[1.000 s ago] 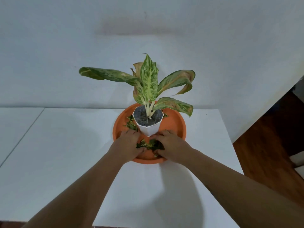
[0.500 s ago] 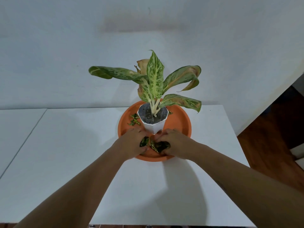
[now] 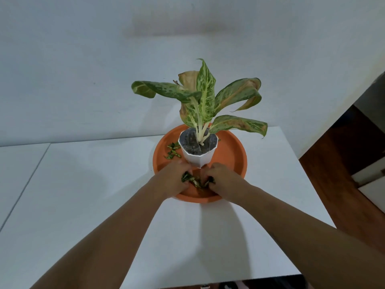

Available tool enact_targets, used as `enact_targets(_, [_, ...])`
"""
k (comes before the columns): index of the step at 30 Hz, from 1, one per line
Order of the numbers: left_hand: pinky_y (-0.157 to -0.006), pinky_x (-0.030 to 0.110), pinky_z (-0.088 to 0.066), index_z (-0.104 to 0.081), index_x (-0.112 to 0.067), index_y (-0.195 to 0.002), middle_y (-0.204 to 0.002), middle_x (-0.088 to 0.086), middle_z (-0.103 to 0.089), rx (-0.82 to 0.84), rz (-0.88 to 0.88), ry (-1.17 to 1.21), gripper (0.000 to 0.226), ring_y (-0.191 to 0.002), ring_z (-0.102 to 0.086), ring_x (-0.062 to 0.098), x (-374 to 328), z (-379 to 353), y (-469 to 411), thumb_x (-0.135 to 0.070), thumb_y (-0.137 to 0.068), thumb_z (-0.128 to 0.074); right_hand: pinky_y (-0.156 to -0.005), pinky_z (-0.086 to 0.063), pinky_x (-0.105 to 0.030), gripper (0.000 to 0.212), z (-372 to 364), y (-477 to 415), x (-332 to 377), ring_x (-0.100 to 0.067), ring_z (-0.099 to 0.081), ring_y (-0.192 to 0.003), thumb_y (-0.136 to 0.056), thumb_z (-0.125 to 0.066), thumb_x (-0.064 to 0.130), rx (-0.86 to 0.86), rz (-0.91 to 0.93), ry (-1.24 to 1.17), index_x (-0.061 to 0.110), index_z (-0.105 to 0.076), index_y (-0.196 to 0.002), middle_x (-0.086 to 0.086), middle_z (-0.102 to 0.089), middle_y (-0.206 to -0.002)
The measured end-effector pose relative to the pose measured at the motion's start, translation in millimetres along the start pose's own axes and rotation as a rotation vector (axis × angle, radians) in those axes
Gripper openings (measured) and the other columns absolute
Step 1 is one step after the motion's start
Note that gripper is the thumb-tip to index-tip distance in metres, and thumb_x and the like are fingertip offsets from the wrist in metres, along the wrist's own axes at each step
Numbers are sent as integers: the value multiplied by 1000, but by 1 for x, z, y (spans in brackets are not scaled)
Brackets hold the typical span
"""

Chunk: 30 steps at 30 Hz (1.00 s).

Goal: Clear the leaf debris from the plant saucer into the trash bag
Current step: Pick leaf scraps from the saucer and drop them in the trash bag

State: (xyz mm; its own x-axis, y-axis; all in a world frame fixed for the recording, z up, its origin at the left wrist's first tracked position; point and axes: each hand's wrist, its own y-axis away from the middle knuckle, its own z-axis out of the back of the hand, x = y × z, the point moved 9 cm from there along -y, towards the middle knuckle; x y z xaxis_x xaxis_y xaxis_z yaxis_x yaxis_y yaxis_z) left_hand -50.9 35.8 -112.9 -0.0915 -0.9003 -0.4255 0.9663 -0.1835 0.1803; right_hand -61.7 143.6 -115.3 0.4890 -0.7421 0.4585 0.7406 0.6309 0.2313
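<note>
An orange plant saucer stands on the white table and carries a white pot with a variegated plant. My left hand and my right hand meet at the saucer's near side, in front of the pot. Between them sits a clump of green leaf debris, and the curled fingers of both hands close on it from either side. A smaller patch of leaf bits lies on the saucer to the left of the pot. No trash bag is in view.
A white wall rises right behind the table. The table's right edge drops to a dark wooden floor, where white furniture shows at the far right. A seam crosses the tabletop at the left.
My hands have drawn closer together and squeezed the leaf debris into a tighter clump. The view has shifted, so the saucer sits farther right in the frame.
</note>
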Motion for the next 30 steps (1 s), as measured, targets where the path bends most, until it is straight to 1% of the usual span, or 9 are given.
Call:
enact_targets(4, [-80, 23, -47, -69, -16, -103, -107, 1, -65, -58, 62, 101, 24, -97, -61, 17, 13, 6, -5, -12, -80, -70, -82, -50, -29, 26, 2, -7, -13, -22, -63, -93, -78, -56, 1, -116, -144, -182, 11, -74, -94, -5, -70, -100])
enact_targets(7, [-65, 17, -45, -69, -20, -94, -94, -2, -68, -120, 113, 262, 15, -78, -61, 9, 23, 15, -3, -12, -82, -69, -57, -44, -11, 20, 16, 5, -23, -14, -57, -68, -81, -59, 3, -243, -332, -452, 11, -72, -94, -2, -65, -84])
enact_targets(9, [-67, 20, -49, -70, -18, -95, -92, -3, -69, -136, 139, 357, 13, -78, -62, 9, 26, 19, 0, -14, -83, -68, -46, -38, -5, 13, 16, 13, -31, -7, -54, -60, -83, -62, 7, -280, -449, -653, 15, -70, -89, 3, -62, -72])
enact_targets(12, [-79, 29, -54, -71, -16, -97, -95, 0, -70, -168, 196, 501, 13, -88, -65, 15, 31, 24, 5, -17, -84, -70, -63, -46, -20, 10, 8, 26, -38, -16, -62, -71, -82, -66, 13, -332, -603, -934, 8, -70, -90, -8, -72, -84])
enact_targets(16, [-78, 23, -52, -72, -17, -95, -96, 1, -72, -166, 304, 746, 13, -91, -67, 16, 40, 21, 7, -21, -83, -73, -57, -53, -19, 3, -1, 33, -24, -16, -65, -63, -86, -61, -2, -375, -596, -1358, -3, -64, -85, -16, -68, -80])
enact_targets(20, [-98, 38, -51, -69, -17, -108, -105, 5, -72, -121, 444, 1009, 32, -102, -67, 21, 49, 2, 10, -28, -79, -77, -50, -54, -18, 17, 1, 42, -12, -18, -61, -64, -89, -56, -7, -445, -605, -1586, 0, -62, -74, -14, -63, -72])
enact_targets(24, [-105, 44, -46, -63, -13, -119, -115, 9, -70, -89, 554, 1296, 37, -109, -64, 25, 48, -17, 14, -21, -84, -71, -51, -56, -17, 25, 0, 52, -2, -19, -57, -64, -90, -51, -9, -518, -621, -1731, -3, -59, -67, -15, -60, -67])
enact_targets(27, [-98, 39, -51, -65, -9, -117, -109, 13, -73, -70, 573, 1502, 28, -102, -68, 23, 40, -25, 17, -15, -90, -64, -53, -56, -17, 22, -3, 56, 4, -19, -57, -66, -92, -52, -6, -560, -621, -1858, -3, -60, -72, -14, -61, -71])
enact_targets(30, [-76, 28, -56, -67, -5, -115, -102, 12, -74, -77, 556, 1662, 24, -85, -70, 17, 32, -27, 21, -11, -92, -61, -54, -57, -17, 12, -9, 56, 9, -18, -59, -72, -91, -54, -4, -595, -635, -1986, -2, -61, -81, -14, -63, -80])
